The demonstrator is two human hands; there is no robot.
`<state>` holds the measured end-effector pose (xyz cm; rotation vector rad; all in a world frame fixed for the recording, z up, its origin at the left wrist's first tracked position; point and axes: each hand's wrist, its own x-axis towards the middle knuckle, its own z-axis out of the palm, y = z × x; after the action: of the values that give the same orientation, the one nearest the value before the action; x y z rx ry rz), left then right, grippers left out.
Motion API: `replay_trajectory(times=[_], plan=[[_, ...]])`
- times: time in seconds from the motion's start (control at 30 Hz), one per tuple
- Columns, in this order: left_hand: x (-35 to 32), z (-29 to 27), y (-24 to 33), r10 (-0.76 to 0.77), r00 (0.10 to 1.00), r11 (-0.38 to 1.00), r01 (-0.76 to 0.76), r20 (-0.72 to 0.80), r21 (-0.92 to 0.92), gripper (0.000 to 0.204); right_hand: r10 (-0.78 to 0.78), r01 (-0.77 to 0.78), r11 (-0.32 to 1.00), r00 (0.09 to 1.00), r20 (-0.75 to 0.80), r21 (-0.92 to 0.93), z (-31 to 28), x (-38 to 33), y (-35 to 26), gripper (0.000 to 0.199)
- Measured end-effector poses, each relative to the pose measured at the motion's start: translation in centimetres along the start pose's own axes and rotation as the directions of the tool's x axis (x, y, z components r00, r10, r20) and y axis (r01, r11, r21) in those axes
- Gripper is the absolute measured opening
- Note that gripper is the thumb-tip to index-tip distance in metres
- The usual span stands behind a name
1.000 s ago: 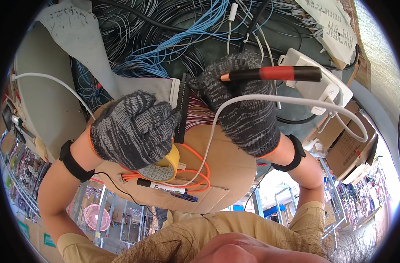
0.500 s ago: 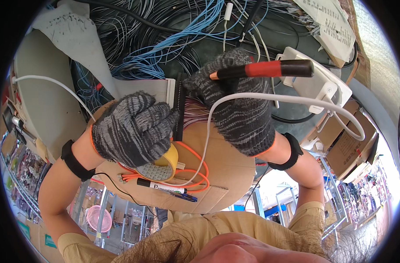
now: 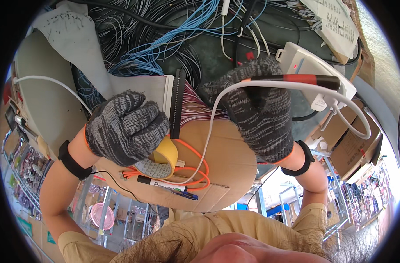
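My left hand (image 3: pixel 126 127), in a grey-and-black knit glove, is closed at the lower end of a ribbon cable connector (image 3: pixel 168 90); its fingers hide what they grip there. A long black pin connector (image 3: pixel 178 103) stands against the white one, and red and white wires (image 3: pixel 195 109) run from it to the right. My right hand (image 3: pixel 263 111), gloved alike, is closed around a pen-shaped black-and-red tool (image 3: pixel 311 80) lying across its top. It is apart from the connectors. A grey ribbon cable (image 3: pixel 138 90) leads left.
Yellow tape roll (image 3: pixel 167 155), orange cord (image 3: pixel 195 153), marker (image 3: pixel 160 182) and blue pen (image 3: pixel 184 193) lie on cardboard (image 3: pixel 226 162). A white cable (image 3: pixel 217 105) loops up before my right hand. Blue wires (image 3: pixel 165 48) lie behind; a white box (image 3: pixel 314 72) stands right.
My right hand has drawn away from the pin connector to the right, with the black-and-red tool. My left hand has shifted slightly left, and more of the red and white wires shows.
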<state>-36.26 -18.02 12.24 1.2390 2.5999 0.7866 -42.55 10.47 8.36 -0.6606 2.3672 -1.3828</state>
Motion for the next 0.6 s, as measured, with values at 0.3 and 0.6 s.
replay_trajectory(times=[0.3,0.6], plan=[[-0.4,-0.5,0.1,0.009,0.995,0.998,-0.015,0.099,0.058,0.053,-0.184,0.113,0.96,0.945,0.27,0.258,-0.4,0.7,0.2,0.029],[-0.6,-0.4,-0.1,0.011,0.99,1.0,-0.015,0.143,0.025,0.047,-0.406,0.431,0.901,0.881,0.243,-0.057,0.0,0.5,-0.2,0.033]])
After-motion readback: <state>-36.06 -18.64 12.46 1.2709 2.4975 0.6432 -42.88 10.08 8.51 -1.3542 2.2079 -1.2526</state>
